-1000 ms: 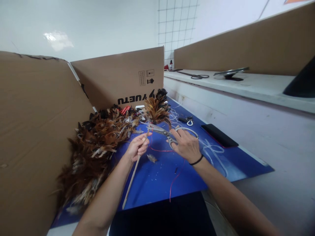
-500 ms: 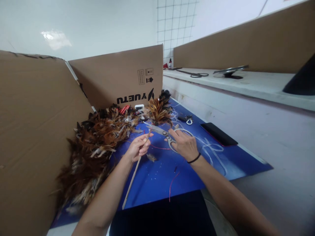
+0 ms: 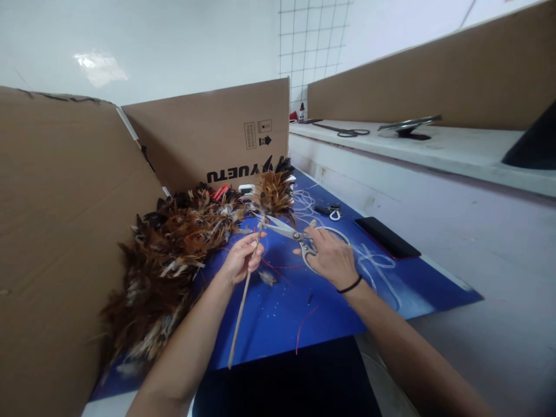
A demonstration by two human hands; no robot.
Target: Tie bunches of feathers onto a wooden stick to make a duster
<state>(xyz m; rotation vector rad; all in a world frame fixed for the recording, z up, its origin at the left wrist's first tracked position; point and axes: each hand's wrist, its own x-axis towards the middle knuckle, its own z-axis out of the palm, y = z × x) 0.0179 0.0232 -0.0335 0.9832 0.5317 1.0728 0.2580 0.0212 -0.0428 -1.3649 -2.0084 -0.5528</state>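
Between its fingers my left hand (image 3: 244, 258) holds a thin stick (image 3: 243, 301), tilted, its lower end near the table's front edge. A bunch of brown and black feathers (image 3: 273, 191) appears at the stick's upper end. My right hand (image 3: 332, 258) grips the handles of metal scissors (image 3: 296, 236). Their blades are parted and point left, close to the stick's top just below the feathers; whether they touch it I cannot tell. Thin red thread (image 3: 278, 267) runs near the stick, and a small loose feather (image 3: 267, 278) lies right of my left hand.
A large feather pile (image 3: 174, 249) covers the left of the blue table (image 3: 278, 324). Cardboard walls (image 3: 195, 133) stand left and behind. On the right lie a black phone (image 3: 386, 236), a dark tool (image 3: 328, 209) and clear cord (image 3: 377, 262); a white ledge (image 3: 469, 145) holds more scissors (image 3: 343, 130).
The feather bunch has shifted left and the stick stands steeper, its lower end further right. My right hand and the scissors have moved slightly right, and the blades are now wider apart.
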